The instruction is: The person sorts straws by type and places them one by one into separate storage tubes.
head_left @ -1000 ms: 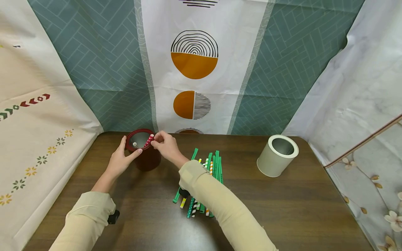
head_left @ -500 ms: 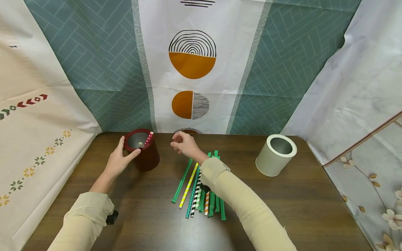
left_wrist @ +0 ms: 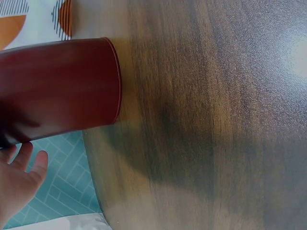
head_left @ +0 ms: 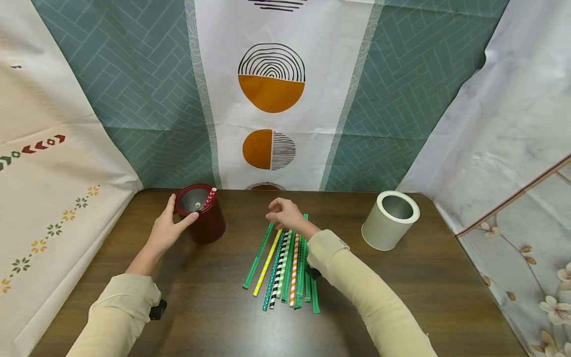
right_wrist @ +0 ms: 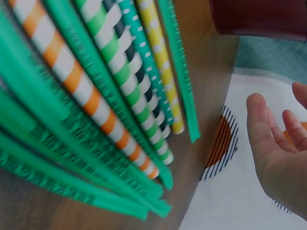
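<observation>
A dark red canister [head_left: 208, 227] with a grey inside stands at the table's left back. Inside it, a red paper straw [head_left: 209, 198] with white dots leans on the rim, and the pale end of another straw [head_left: 198, 205] shows lower down. My left hand [head_left: 166, 232] holds the canister at the rim, thumb at the front and fingers on the left side. Above the far ends of several paper straws [head_left: 293, 267] my right hand [head_left: 289, 216] hovers with loosely bent fingers and nothing between them. These straws are striped orange, green or black, or dotted yellow or teal.
Green flat strips [right_wrist: 110, 163] with dark lettering, like wrapped straws, lie among the paper straws. A cream canister [head_left: 387, 223] with a white rim stands at the back right. Patterned cloth [head_left: 134, 99] hangs behind the wooden table [head_left: 205, 317].
My right hand has let go of the red dotted straw at the canister and moved right, over the straws on the table. My left hand stays on the rim.
</observation>
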`<state>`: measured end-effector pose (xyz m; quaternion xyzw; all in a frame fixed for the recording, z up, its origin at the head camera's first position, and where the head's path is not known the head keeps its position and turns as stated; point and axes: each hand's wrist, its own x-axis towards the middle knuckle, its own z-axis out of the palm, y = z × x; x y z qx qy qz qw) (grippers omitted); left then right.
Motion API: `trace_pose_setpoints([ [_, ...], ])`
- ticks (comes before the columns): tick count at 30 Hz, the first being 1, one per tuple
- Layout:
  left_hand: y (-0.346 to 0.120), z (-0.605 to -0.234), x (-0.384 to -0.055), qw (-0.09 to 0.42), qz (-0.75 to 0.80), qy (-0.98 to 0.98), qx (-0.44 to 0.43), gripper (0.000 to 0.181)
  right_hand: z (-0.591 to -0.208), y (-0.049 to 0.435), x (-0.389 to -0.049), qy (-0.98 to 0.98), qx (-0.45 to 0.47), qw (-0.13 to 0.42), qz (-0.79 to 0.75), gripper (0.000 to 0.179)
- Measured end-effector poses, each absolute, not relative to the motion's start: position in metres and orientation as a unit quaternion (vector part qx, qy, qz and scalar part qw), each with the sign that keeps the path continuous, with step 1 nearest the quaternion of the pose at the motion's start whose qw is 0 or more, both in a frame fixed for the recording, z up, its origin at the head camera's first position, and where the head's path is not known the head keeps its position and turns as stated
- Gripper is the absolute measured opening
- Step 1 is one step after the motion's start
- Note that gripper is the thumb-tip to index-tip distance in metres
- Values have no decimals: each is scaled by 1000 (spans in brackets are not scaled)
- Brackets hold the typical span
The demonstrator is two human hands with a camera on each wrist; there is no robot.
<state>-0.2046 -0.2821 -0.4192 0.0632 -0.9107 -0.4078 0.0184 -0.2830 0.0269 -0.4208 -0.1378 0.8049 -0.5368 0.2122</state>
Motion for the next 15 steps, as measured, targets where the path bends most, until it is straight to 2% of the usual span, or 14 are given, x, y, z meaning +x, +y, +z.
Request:
trace_pose_setpoints([
  [15, -283, -419, -204, 19, -410, -910, 60, 93, -447, 64, -281, 808, -76, 243, -531, 36],
])
